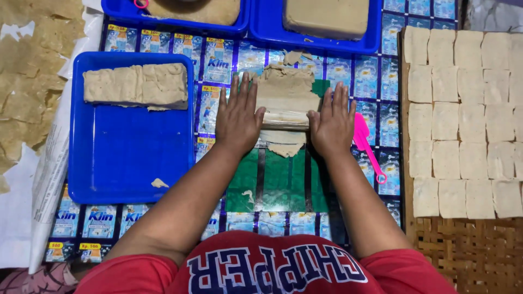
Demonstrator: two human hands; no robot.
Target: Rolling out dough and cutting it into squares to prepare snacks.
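The tabletop [348, 81] is covered with a sheet of blue printed sachet wrappers, with a green patch in front of the person. To the right lies a woven mat [468, 250] carrying rows of pale square dough pieces [463, 120] set edge to edge. On the left sits a large blue tray [125, 158], holding a long beige dough block [136, 84] along its far edge and a small crumb near its front. Two more blue trays [316, 38] stand at the far side, each with a beige slab in it. In the middle, a flattened dough sheet [286, 95] lies on the wrappers between the hands, its near edge rolled up into a thick fold. The left hand [237, 117] rests flat just beside the roll's left end, fingers [239, 90] stretched open and together, thumb touching the dough. The right hand [332, 122] lies flat at the right end, fingers spread open, thumb against the roll. A pink plastic scraper [366, 144] lies just right of that hand.
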